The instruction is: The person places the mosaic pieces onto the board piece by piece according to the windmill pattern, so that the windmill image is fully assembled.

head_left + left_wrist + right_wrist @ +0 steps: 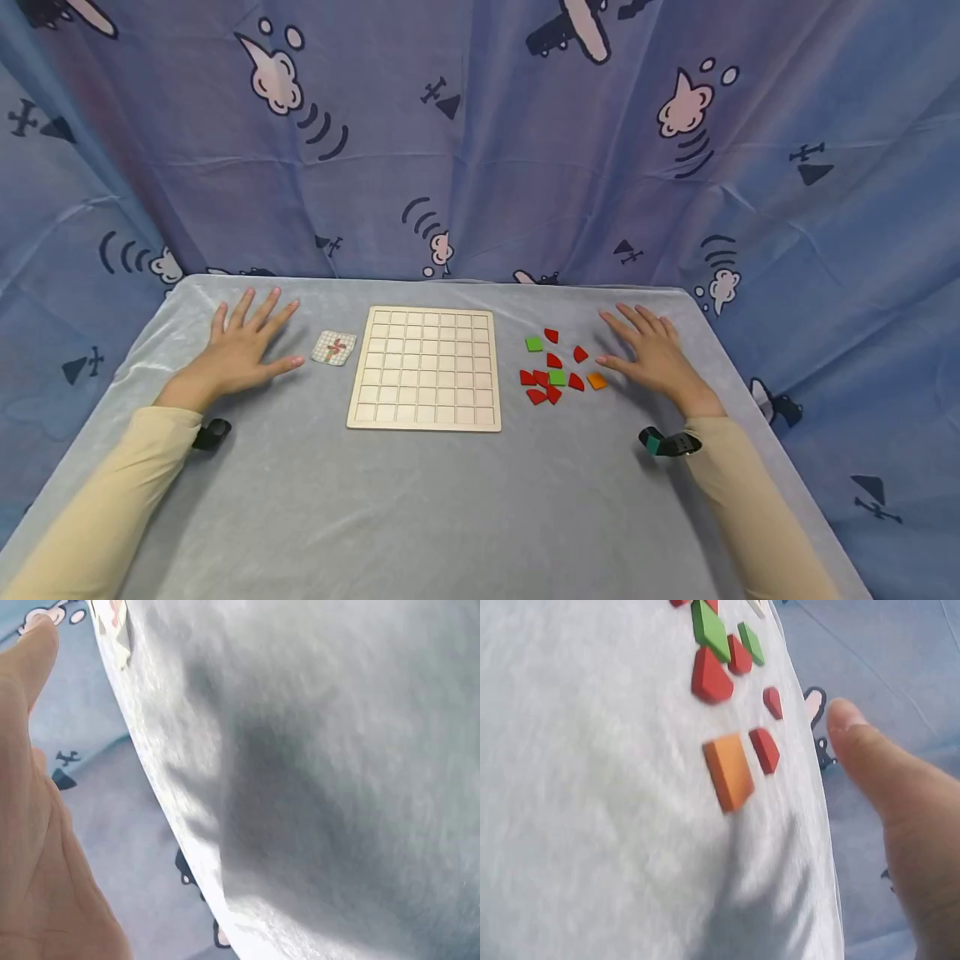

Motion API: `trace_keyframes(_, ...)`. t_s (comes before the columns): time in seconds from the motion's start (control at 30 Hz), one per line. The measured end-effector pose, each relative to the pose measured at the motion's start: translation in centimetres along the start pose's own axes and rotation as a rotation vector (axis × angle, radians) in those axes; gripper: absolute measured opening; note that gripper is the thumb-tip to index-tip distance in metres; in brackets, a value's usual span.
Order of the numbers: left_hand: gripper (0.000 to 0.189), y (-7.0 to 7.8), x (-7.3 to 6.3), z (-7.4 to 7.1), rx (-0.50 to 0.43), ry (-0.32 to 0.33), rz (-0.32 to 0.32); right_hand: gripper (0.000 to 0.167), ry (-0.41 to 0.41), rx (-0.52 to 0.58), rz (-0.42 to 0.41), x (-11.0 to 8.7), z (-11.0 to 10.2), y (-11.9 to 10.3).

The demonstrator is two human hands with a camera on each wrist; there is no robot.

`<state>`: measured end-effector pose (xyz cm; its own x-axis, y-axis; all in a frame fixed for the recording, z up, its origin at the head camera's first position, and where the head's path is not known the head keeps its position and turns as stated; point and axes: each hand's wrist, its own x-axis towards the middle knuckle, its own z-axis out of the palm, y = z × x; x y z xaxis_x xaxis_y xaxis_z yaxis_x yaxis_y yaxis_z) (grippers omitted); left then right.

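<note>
My left hand [243,350] is spread over the left of the table, fingers straight and holding nothing. Just right of its thumb lies a small card [333,348] with a grid and a red pinwheel-like figure. A square wooden grid board [424,369] lies in the middle, its cells bare. To its right are several red quarter-round pieces [577,382], two green squares [534,344] and an orange square [596,381]. My right hand [652,354] hovers with fingers extended beside the orange piece, also holding nothing. In the right wrist view its thumb [885,772] shows beyond the pieces.
A grey cloth covers the table [450,517]. Behind it hangs a blue patterned curtain [480,167], close to the table's far edge. Dark bands [670,443] with small devices sit on both wrists.
</note>
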<state>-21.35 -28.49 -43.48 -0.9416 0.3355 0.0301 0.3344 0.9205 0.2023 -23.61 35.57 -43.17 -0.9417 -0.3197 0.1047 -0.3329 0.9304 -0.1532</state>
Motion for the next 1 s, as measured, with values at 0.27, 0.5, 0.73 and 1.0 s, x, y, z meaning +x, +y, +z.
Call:
trace_keyframes(0.27, 0.096, 1.7, -0.1, -0.1, -0.002, -0.022, 0.075, 0.08, 0.008, 0.052, -0.074, 1.6, -0.1, -1.9)
trace_keyframes(0.5, 0.089, 4.1, -0.3, 0.7, -0.029, -0.037, 0.178, 0.062, -0.038, 0.172, -0.064, 2.6, 0.7, -3.6)
trace_keyframes(0.73, 0.079, 7.0, -1.0, 2.1, -0.08, -0.032, 0.349, 0.047, -0.036, 0.218, -0.094, 2.9, 1.9, -4.9)
trace_keyframes(1.0, 0.07, 9.8, -1.9, 3.0, -0.142, -0.077, 0.429, 0.033, -0.027, 0.218, -0.102, 2.9, 2.8, -5.4)
